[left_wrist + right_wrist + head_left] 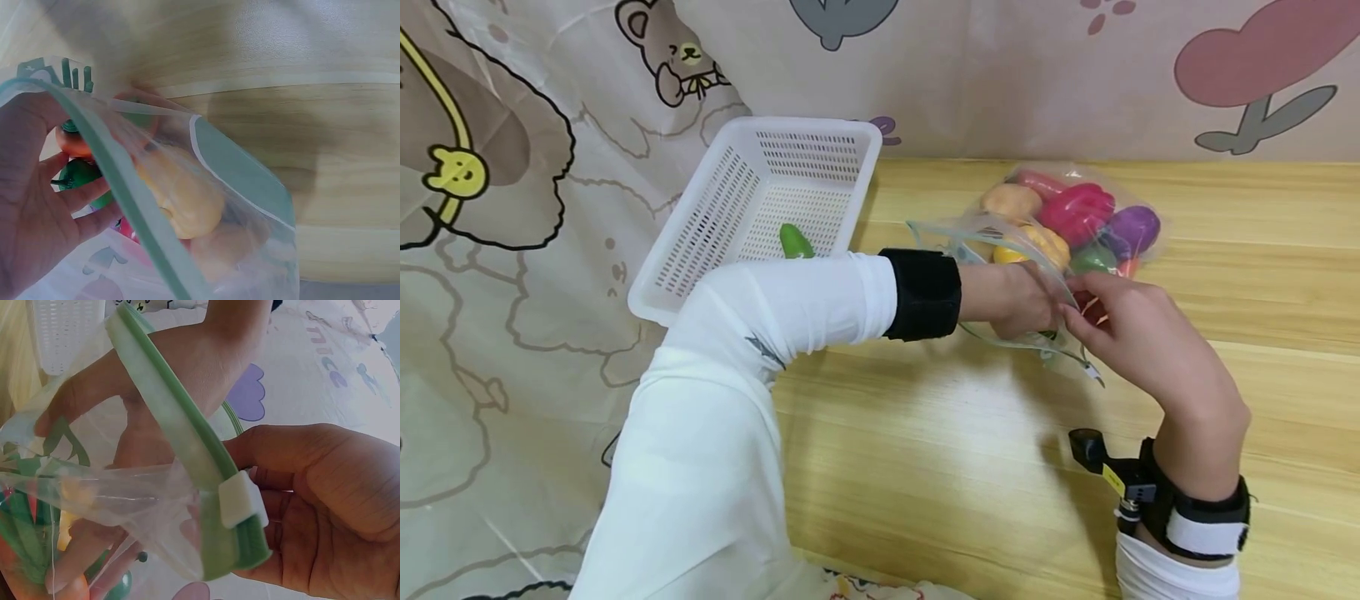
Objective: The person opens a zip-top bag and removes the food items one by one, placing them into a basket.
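Note:
A clear zip bag (250, 164) with green trim holds several toy vegetables. My left hand (1022, 296) reaches in through its mouth, thumb and fingers apart. In the left wrist view, those fingers lie beside a green vegetable with a dark stem (78, 173) and an orange one with a green cap (75, 142). My right hand (1138, 337) pinches the bag's green zip edge (181, 406) near the white slider (242, 500). Through the plastic show a pink-red vegetable (1077, 212), a purple one (1135, 230) and a yellow one (1041, 244).
To the left, a white slotted basket (647, 292) contains a green vegetable (793, 241), partly hidden behind my left sleeve (820, 300). The wooden table (925, 467) meets a printed cloth (1030, 83) at the back. More cloth hangs at the left.

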A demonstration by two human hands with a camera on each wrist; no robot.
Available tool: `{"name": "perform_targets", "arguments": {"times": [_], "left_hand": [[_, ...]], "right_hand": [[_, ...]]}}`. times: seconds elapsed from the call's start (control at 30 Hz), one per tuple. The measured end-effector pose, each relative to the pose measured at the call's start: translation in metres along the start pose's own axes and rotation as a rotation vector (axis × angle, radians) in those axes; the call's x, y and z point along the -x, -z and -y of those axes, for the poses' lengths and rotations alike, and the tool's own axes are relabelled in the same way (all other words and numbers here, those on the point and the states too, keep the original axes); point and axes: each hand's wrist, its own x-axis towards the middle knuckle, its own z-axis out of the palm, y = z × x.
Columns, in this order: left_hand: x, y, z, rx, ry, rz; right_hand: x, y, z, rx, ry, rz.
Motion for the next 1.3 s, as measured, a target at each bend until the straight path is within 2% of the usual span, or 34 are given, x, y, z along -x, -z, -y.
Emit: {"name": "perform_targets", "arguments": {"times": [0.07,0.17,0.27,0.33,0.4,0.47,0.57,0.6,0.63,0.67,0.7,0.73,0.77,0.8,0.83,0.87,0.9,0.93,0.97,1.13,1.2,1.3], "left_hand": [[-0.002,0.000,0.000,-0.014,-0.010,0.000],[-0.005,-0.002,0.001,-0.054,-0.041,-0.040],[-0.010,-0.006,0.001,-0.186,-0.069,-0.094],[-0.013,-0.008,0.000,-0.343,-0.078,-0.112],[-0.017,-0.010,0.000,-0.635,-0.070,-0.121],[-0.020,-0.013,0.000,-0.991,-0.067,-0.124],[-0.022,-0.016,0.001,-1.637,-0.048,-0.133],[-0.022,-0.017,0.002,-1.772,-0.035,-0.145],[-0.021,-0.017,0.002,-1.857,-0.031,-0.148],[-0.020,-0.017,0.003,-1.828,-0.019,-0.151],[-0.019,-0.017,0.003,-1.749,-0.013,-0.155],[-0.018,-0.015,0.003,-1.532,-0.011,-0.152],[-0.017,-0.014,0.004,-1.254,-0.023,-0.149],[-0.016,-0.012,0.004,-0.921,-0.052,-0.147],[-0.015,-0.010,0.004,-0.646,-0.080,-0.135],[-0.014,-0.009,0.004,-0.429,-0.104,-0.127],[-0.013,-0.007,0.004,-0.275,-0.126,-0.120],[-0.013,-0.006,0.004,-0.217,-0.140,-0.114],[-0.013,-0.006,0.004,-0.206,-0.146,-0.109],[-0.014,-0.006,0.001,-0.214,-0.122,-0.105],[-0.013,-0.007,-0.001,-0.140,-0.100,-0.113],[-0.013,-0.007,-0.002,0.051,-0.066,-0.130]], "right_hand": [[0.000,0.000,0.000,0.000,0.006,-0.001],[0.000,0.000,-0.001,-0.001,0.012,-0.001],[0.000,0.000,-0.001,0.003,0.017,-0.005],[0.000,0.000,-0.002,0.002,0.017,-0.003],[0.000,0.001,-0.002,0.001,0.016,-0.003],[-0.001,0.001,-0.002,0.001,0.019,-0.008],[-0.001,0.001,-0.003,0.002,0.027,-0.023],[-0.001,0.002,-0.003,-0.001,0.029,-0.026],[-0.001,0.002,-0.003,-0.003,0.031,-0.030],[-0.001,0.002,-0.002,-0.004,0.032,-0.034],[-0.001,0.002,-0.002,-0.007,0.031,-0.035],[-0.001,0.002,-0.002,-0.010,0.031,-0.036],[-0.001,0.002,-0.002,-0.012,0.029,-0.037],[-0.001,0.003,-0.002,-0.014,0.026,-0.037],[-0.001,0.003,-0.002,-0.014,0.023,-0.039],[0.000,0.003,-0.002,-0.014,0.021,-0.041],[0.000,0.003,-0.002,-0.014,0.019,-0.042],[0.000,0.003,-0.002,-0.014,0.016,-0.042],[0.000,0.003,-0.002,-0.015,0.014,-0.042],[0.001,0.003,-0.003,-0.014,0.008,-0.034],[0.001,0.002,-0.003,-0.016,0.008,-0.029],[0.001,0.002,-0.003,-0.017,0.010,-0.031]]}}
